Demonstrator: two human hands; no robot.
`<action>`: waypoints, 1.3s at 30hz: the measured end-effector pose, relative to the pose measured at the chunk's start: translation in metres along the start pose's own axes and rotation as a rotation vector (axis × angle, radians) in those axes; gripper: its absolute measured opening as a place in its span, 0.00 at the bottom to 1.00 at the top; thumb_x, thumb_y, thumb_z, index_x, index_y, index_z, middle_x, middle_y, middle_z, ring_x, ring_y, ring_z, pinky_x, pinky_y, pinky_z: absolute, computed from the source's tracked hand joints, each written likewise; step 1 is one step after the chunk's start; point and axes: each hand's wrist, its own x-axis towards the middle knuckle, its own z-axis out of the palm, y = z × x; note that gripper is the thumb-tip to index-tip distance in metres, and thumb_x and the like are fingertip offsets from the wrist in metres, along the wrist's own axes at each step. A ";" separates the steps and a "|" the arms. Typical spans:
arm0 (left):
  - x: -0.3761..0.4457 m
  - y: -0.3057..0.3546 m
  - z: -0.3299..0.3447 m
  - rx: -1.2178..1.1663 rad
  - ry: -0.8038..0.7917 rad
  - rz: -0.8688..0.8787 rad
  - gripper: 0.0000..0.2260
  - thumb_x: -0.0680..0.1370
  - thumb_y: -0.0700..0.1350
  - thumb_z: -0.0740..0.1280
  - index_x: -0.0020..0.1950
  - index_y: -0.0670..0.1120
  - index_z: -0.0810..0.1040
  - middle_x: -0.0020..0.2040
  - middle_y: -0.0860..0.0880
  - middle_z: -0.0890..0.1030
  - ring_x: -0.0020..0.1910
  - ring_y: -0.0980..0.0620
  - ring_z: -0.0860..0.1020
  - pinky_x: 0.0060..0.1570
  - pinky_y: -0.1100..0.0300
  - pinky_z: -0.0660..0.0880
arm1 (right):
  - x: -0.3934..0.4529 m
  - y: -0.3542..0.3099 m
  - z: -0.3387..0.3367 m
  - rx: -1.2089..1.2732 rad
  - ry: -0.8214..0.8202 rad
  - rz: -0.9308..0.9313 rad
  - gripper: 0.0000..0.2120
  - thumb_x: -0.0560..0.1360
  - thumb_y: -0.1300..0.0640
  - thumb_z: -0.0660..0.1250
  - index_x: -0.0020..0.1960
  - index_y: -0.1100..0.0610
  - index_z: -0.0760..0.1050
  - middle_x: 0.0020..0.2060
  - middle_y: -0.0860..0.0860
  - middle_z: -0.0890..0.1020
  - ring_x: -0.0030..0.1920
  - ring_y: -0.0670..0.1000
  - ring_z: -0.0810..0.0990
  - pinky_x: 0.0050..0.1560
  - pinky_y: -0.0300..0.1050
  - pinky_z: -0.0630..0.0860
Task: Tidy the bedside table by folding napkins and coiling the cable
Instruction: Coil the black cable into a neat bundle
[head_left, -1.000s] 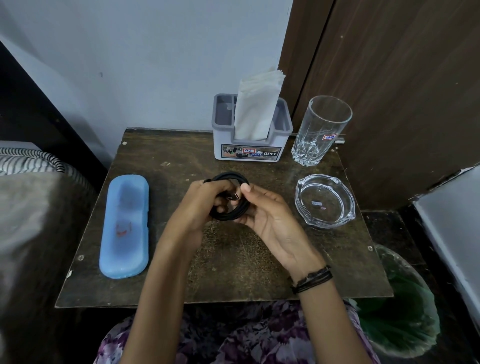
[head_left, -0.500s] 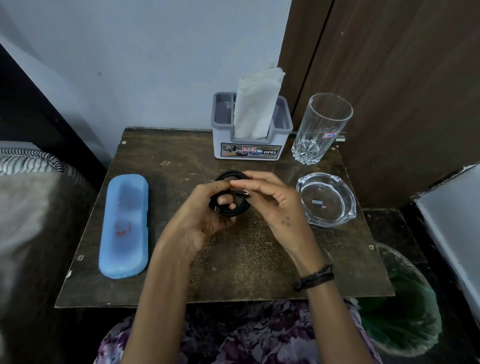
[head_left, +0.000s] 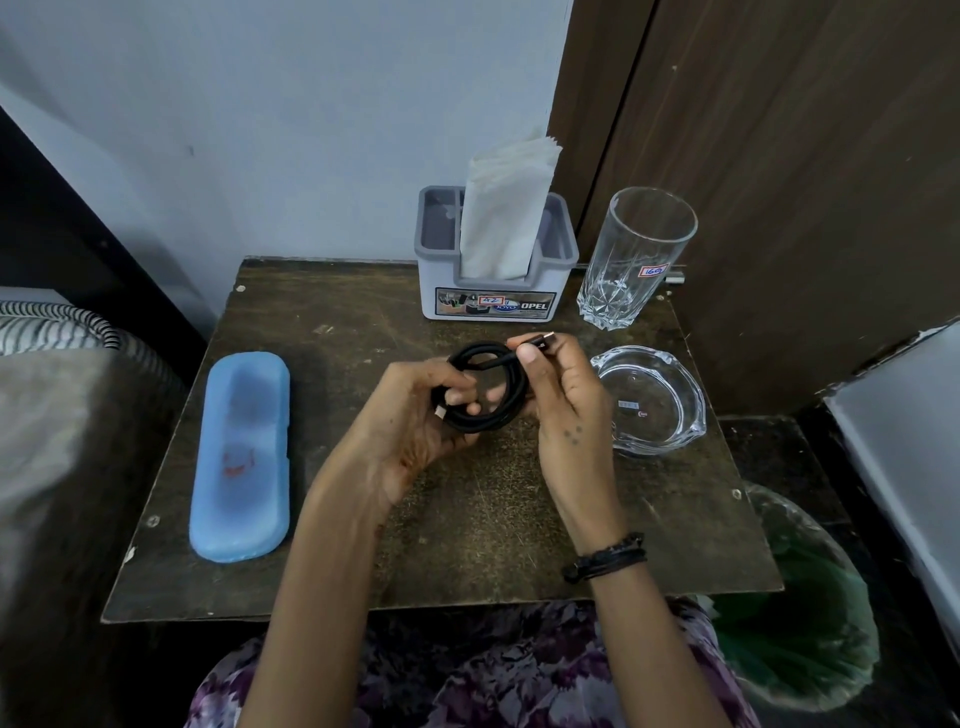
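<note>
**roomwatcher:** ok so the black cable (head_left: 485, 387) is wound into a small coil and it's up off the table (head_left: 467, 519), held between both hands over the middle of it. Left hand (head_left: 415, 415) has its fingers curled through the loop, so that grip is wrapped round the coil. There's a pale connector end poking out by the left fingers.

**sidetable_sam:** and the right one?

**roomwatcher:** Right hand (head_left: 566, 400) pinches the other plug end (head_left: 540, 340) between thumb and forefinger, just above the coil. Black bands on that wrist.

**sidetable_sam:** napkins?

**roomwatcher:** White napkins (head_left: 506, 208) stand upright in a grey holder (head_left: 496, 291) at the back edge of the table, against the wall. Can't tell how neatly they're folded from here, they just stick up out of the slot.

**sidetable_sam:** anything else on there?

**roomwatcher:** Tall clear glass (head_left: 636, 254) right of the holder, a glass ashtray (head_left: 654, 400) in front of it, just beside the right hand. Blue case (head_left: 241, 457) lies lengthwise on the left side, well apart from the hands. Bin with a green liner (head_left: 800, 613) on the floor to the right.
</note>
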 end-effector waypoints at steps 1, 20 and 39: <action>0.001 -0.001 0.000 0.021 0.020 0.031 0.06 0.72 0.37 0.62 0.39 0.46 0.76 0.28 0.51 0.70 0.29 0.56 0.72 0.36 0.59 0.69 | 0.000 -0.001 0.000 0.007 0.025 -0.002 0.05 0.79 0.51 0.60 0.48 0.47 0.75 0.36 0.42 0.84 0.39 0.48 0.84 0.47 0.61 0.79; -0.001 -0.002 0.004 0.718 0.490 0.885 0.08 0.72 0.38 0.72 0.40 0.48 0.76 0.42 0.53 0.81 0.41 0.65 0.79 0.41 0.76 0.72 | 0.006 0.003 -0.004 0.059 0.201 -0.019 0.05 0.79 0.54 0.61 0.51 0.51 0.75 0.45 0.52 0.83 0.45 0.50 0.84 0.43 0.48 0.81; -0.011 0.042 -0.094 1.318 0.769 0.716 0.07 0.76 0.40 0.65 0.51 0.45 0.82 0.46 0.45 0.83 0.46 0.46 0.80 0.44 0.54 0.75 | 0.042 -0.002 0.077 -0.327 -0.053 0.105 0.04 0.72 0.52 0.71 0.44 0.52 0.81 0.39 0.45 0.83 0.41 0.43 0.81 0.40 0.40 0.78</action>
